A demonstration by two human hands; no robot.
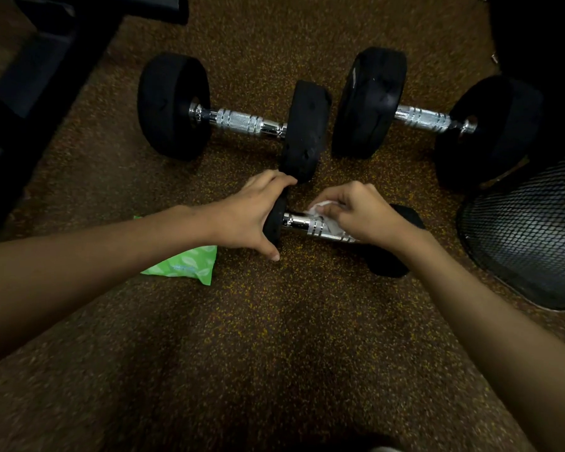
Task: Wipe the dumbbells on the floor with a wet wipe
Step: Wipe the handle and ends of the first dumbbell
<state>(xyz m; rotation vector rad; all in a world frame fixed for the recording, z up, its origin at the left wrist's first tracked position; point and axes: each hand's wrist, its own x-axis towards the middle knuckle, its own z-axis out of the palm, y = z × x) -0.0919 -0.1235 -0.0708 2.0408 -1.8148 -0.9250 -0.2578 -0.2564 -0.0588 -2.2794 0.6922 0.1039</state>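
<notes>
Both hands are on a small dumbbell (299, 223) that lies on the speckled rubber floor (274, 337). The left hand (252, 213) curls its fingers and thumb round the black left head. The right hand (362, 213) pinches a crumpled white wet wipe (318, 208) against the chrome handle, toward the right head. The small dumbbell's long axis runs from one hand to the other, with its right end angled a little nearer the person and showing under the right wrist.

Under the left forearm lies a green pack of wet wipes (190, 262), partly hidden; its opening does not show. Outside the right forearm is a black mesh bin (529, 236), seen from its side, so what it holds cannot be told.

Beyond the hands two bigger dumbbells lie end to end on the floor, each with its long axis running side to side. The left large dumbbell (238, 120) is beyond the left hand, its inner head just beside that hand's fingertips. The right large dumbbell (424, 118) is beyond the right hand. Their inner heads sit close together.
</notes>
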